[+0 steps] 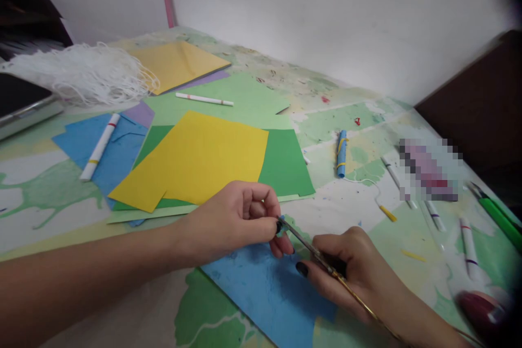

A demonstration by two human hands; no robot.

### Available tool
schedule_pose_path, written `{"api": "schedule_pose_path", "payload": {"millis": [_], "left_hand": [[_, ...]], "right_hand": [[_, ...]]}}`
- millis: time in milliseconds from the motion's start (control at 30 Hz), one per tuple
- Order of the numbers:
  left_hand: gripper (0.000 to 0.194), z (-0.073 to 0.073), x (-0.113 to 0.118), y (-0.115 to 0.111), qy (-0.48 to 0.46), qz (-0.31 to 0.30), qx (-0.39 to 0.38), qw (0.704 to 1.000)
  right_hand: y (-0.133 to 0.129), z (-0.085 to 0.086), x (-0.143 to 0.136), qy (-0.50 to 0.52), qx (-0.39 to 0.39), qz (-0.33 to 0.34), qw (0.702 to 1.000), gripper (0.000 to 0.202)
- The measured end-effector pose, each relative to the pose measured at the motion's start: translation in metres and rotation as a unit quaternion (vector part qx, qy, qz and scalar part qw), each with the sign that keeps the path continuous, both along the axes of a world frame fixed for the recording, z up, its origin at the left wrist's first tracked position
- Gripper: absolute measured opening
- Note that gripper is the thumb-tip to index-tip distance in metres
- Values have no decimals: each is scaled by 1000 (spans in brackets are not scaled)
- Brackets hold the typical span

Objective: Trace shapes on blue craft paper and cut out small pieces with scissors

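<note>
Left hand [240, 220] pinches tiny blue scrap [284, 226], right hand [361, 269] clamped on gold-handled metal scissors [315, 253], above flat blue sheet [265, 283].

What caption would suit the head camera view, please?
Right hand holding scissors to a small blue piece at the left hand's fingertips, above blue paper.

Smooth matt yellow paper [204, 157]

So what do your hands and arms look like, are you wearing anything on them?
Both the left hand and the right hand have dark nail polish. No gloves, rings or bracelets show, and no sleeves cover the parts of the forearms in view.
</note>
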State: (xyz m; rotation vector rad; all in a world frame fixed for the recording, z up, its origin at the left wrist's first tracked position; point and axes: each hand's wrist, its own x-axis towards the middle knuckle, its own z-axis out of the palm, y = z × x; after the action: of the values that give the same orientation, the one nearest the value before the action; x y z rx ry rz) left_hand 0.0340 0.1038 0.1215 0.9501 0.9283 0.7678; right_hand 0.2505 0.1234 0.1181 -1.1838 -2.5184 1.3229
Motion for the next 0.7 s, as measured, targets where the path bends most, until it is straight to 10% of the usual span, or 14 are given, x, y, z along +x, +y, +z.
{"api": "schedule_pose_path", "payload": {"millis": [700], "left_hand": [[15, -3, -2, 0, -24, 13, 2, 1000]], "right_hand": [[0, -2, 0, 5, -3, 2, 1000, 39]]}}
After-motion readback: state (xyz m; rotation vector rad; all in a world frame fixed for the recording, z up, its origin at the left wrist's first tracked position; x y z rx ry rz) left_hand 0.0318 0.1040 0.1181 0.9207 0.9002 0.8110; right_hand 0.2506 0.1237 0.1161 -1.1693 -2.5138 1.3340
